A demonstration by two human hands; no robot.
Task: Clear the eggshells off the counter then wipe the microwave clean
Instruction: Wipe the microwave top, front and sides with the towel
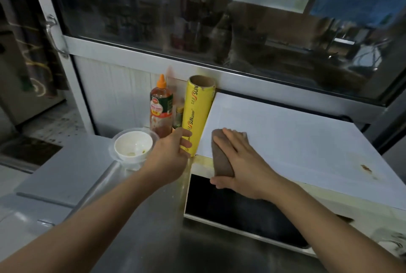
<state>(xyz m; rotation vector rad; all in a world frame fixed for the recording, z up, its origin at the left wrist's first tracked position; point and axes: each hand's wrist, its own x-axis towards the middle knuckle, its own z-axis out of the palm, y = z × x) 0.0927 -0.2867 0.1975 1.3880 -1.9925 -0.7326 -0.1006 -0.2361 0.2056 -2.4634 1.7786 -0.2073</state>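
- The right hand [239, 163] presses a brown cloth [222, 158] on the front left corner of the white microwave [285, 136], fingers flat on top.
- The left hand [169, 158] curls its fingers round a yellow roll [197, 114] standing just beside the microwave.
- A white bowl [133, 145] sits on the worktop [140, 217]; the bits inside may be eggshell.
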